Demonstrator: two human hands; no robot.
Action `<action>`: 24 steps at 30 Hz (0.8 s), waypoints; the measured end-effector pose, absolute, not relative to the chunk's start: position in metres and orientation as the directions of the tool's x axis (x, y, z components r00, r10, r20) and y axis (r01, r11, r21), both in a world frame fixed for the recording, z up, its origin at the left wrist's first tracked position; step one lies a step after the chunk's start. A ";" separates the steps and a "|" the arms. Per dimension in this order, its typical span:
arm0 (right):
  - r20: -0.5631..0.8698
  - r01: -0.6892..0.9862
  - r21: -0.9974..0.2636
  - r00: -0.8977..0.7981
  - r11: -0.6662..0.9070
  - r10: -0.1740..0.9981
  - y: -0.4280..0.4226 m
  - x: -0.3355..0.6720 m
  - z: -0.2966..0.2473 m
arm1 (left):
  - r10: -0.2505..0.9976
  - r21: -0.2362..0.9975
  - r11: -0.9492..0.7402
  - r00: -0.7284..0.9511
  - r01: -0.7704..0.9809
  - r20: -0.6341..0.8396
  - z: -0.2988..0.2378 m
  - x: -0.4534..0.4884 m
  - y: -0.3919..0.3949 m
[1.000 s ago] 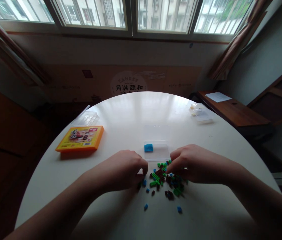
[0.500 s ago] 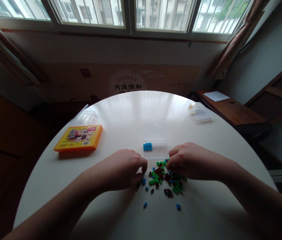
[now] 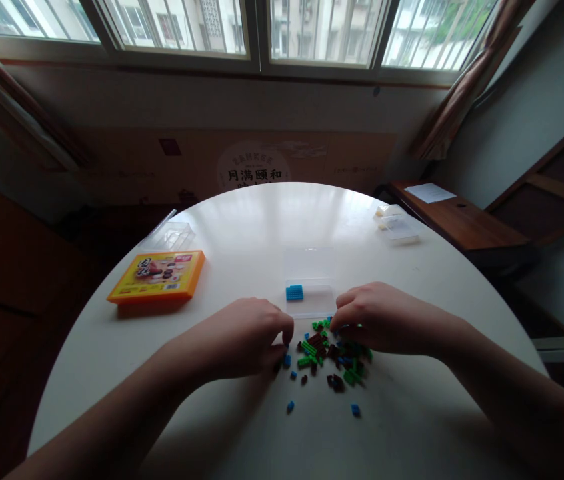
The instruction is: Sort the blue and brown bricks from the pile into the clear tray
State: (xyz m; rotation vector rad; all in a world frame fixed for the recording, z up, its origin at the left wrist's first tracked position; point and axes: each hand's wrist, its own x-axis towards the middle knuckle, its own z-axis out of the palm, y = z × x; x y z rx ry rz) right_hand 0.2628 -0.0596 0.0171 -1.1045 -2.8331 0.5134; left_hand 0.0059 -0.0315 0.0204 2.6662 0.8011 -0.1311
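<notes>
We are keeping both hands low over the middle of the white table [image 3: 242, 230], between its left and right edges.

Left hand [image 3: 251, 333]: we are bending the index finger down toward the thumb, the tips lying close; we are unable to tell whether they are gripping a piece. A blue block [image 3: 287, 361] is lying just beside them.

Right hand [image 3: 376, 315]: we are curling the fingers over the far right part of the block pile [image 3: 317, 341], hiding some of it; again we are unable to tell whether the tips are pinching anything.

The pile, mixing green, brown and blue, is spreading between the hands. Two loose blocks, a left one [image 3: 290, 406] and a right one [image 3: 355, 410], are sitting apart on its near side, both blue.

Beyond the pile, toward the table's far edge, a clear case [image 3: 319, 305] is lying open, with a blue block slab [image 3: 295, 293] resting at its left end.

We are also noting an orange box [image 3: 159, 275] near the left edge, a clear tray [image 3: 178, 235] behind it, and a plastic container [image 3: 403, 231] by the far right edge.
</notes>
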 end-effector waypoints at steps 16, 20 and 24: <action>-0.038 0.658 -0.289 -0.734 0.695 0.678 -0.060 0.262 0.016 | 0.614 0.309 -0.737 0.787 0.600 -0.062 0.025 0.004 -0.025; -0.027 0.660 -0.297 -0.728 0.690 0.685 -0.061 0.261 0.018 | 0.648 0.312 -0.724 0.761 0.615 0.002 0.016 0.004 -0.019; -0.017 0.659 -0.300 -0.727 0.690 0.687 -0.062 0.262 0.016 | 0.646 0.338 -0.727 0.762 0.598 0.041 0.008 0.003 -0.016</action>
